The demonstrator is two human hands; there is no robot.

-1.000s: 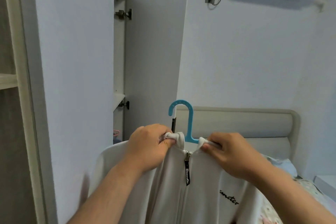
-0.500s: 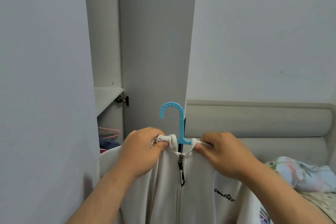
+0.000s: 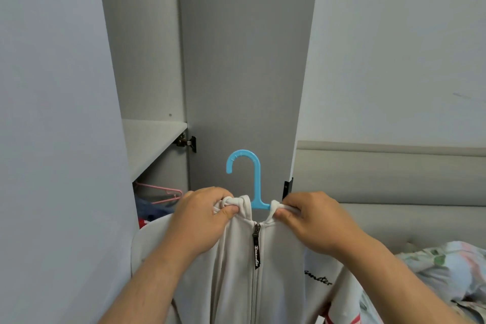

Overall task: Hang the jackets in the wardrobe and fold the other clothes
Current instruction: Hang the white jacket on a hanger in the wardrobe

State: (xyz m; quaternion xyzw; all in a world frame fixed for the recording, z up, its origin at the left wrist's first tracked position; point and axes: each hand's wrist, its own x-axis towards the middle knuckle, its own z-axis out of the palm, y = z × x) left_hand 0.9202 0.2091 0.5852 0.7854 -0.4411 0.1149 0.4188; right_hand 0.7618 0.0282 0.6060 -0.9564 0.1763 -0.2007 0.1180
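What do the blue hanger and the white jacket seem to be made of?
Blue hanger: probably moulded plastic, smooth and evenly coloured, with small ridges on the hook. White jacket: soft matte fabric, perhaps cotton knit; it bunches and folds at the collar.

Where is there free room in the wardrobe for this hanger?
The shelf top, between the left panel and the open door, shows bare. Below it, the pink hanger and bundled clothes crowd the left.
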